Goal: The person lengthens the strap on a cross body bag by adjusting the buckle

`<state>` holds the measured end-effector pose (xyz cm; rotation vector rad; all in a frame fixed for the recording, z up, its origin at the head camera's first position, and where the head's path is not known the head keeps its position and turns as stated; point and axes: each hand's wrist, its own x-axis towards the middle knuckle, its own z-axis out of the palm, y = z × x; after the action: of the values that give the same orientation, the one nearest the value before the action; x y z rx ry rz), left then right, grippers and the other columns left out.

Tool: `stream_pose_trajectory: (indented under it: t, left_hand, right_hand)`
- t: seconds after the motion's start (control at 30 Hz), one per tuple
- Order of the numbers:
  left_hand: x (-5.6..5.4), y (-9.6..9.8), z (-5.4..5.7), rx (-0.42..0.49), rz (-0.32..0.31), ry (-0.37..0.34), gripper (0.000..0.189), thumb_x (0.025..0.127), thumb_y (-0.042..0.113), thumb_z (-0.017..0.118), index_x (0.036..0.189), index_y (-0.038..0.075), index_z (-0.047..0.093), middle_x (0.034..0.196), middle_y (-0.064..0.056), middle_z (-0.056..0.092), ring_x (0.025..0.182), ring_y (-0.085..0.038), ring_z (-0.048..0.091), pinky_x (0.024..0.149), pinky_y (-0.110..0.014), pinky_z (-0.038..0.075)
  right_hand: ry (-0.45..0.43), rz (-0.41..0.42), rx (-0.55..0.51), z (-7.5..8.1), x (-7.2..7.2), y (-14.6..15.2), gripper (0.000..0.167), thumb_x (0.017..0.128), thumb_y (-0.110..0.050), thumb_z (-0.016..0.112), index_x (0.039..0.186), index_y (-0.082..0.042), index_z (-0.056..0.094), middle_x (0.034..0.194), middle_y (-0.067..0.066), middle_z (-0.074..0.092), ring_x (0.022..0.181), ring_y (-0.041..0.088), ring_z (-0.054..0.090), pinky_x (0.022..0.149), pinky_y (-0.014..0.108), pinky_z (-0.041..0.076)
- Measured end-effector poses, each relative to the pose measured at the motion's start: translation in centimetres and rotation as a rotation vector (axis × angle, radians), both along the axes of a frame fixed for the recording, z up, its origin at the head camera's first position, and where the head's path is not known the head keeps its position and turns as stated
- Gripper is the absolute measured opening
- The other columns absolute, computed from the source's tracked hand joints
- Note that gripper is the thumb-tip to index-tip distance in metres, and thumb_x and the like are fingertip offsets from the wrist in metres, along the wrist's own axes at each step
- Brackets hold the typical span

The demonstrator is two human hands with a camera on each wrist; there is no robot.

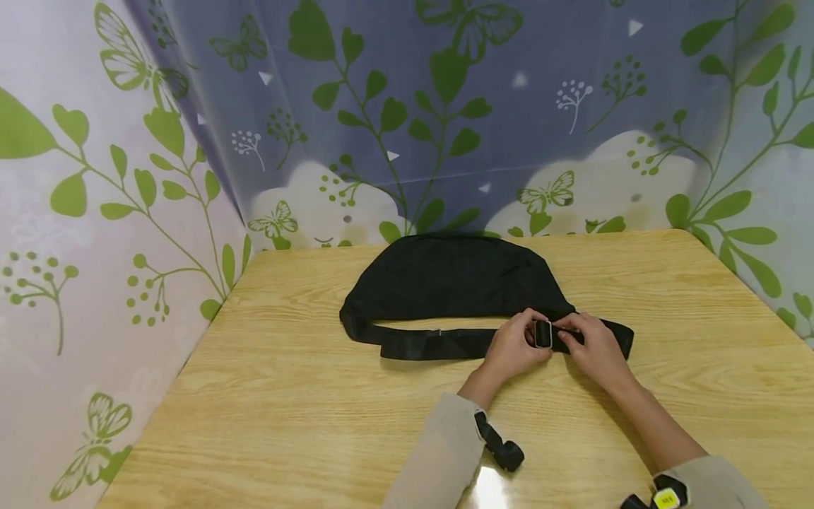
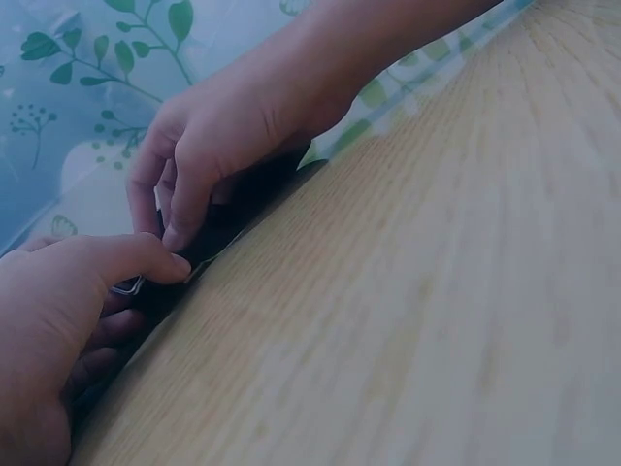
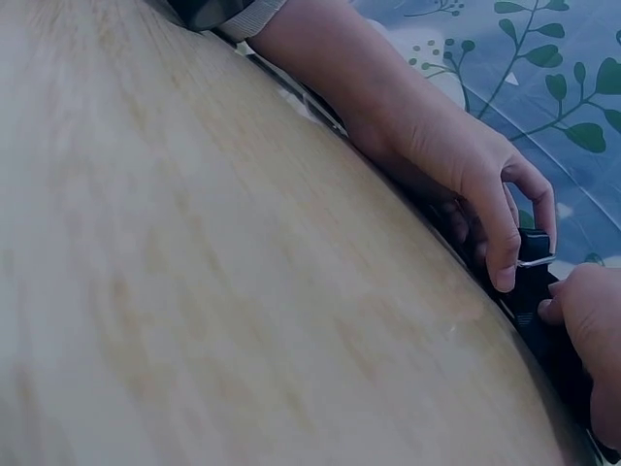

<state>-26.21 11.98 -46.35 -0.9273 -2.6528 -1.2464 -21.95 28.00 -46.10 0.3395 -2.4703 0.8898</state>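
Note:
A black waist bag (image 1: pixel 451 279) lies flat toward the back of the table, its black strap (image 1: pixel 439 345) looped along the near side. On the strap sits a metal-framed slider buckle (image 1: pixel 543 334). My left hand (image 1: pixel 514 345) pinches this buckle by its edges between thumb and fingers. Just to the right, my right hand (image 1: pixel 594 346) pinches the strap close beside the buckle. In the right wrist view the buckle's metal bar (image 3: pixel 537 261) shows between the left hand's (image 3: pixel 456 175) fingers. The left wrist view has the right hand (image 2: pixel 218 136) partly covering the strap.
A wood-grain table (image 1: pixel 286 410) bears the bag. Patterned cloth walls (image 1: pixel 407 106) with leaves and butterflies rise behind it and at both sides. A black strap hangs off the left sleeve (image 1: pixel 439 445), and a black band with a yellow tag (image 1: pixel 666 499) is at the right cuff.

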Motion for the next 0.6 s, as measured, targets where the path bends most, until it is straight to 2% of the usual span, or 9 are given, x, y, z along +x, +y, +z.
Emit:
stream_pose_trajectory:
  t: [0.2,0.33,0.47,0.6]
  left_hand:
    - [0.03,-0.05,-0.03,0.023,-0.004,-0.051,0.049,0.074,0.024,0.077,0.117,0.019,0.054,0.080,0.011,0.049,0.066,0.000,0.046,0.058,-0.014,0.037]
    - [-0.02,0.00,-0.02,0.050,0.005,-0.108,0.049,0.078,0.022,0.071,0.122,0.017,0.050,0.083,0.012,0.049,0.068,0.001,0.047,0.060,-0.015,0.038]
    - [-0.08,-0.02,-0.09,0.093,0.003,-0.113,0.035,0.084,0.014,0.061,0.118,0.014,0.052,0.086,0.009,0.053,0.071,0.000,0.049,0.064,-0.014,0.039]
    - [-0.20,-0.09,-0.19,0.129,-0.006,-0.076,0.029,0.085,0.010,0.056,0.114,0.012,0.055,0.087,0.005,0.057,0.074,0.000,0.050,0.067,-0.014,0.039]
  right_hand:
    - [-0.047,0.015,-0.009,-0.07,0.12,0.14,0.019,0.085,0.007,0.056,0.103,0.001,0.063,0.098,0.016,0.058,0.093,0.034,0.054,0.078,0.050,0.041]
    - [-0.088,0.079,-0.040,-0.04,0.17,0.23,0.028,0.090,0.004,0.048,0.116,0.002,0.057,0.110,0.018,0.056,0.103,0.034,0.050,0.084,0.050,0.037]
    - [-0.098,0.129,0.008,0.08,0.32,0.16,0.038,0.087,-0.008,0.058,0.124,0.001,0.051,0.115,0.020,0.054,0.109,0.039,0.045,0.088,0.056,0.031]
    - [-0.048,0.116,0.105,-0.13,0.11,0.06,0.056,0.078,-0.020,0.074,0.125,0.001,0.051,0.111,0.018,0.055,0.105,0.039,0.048,0.087,0.056,0.032]
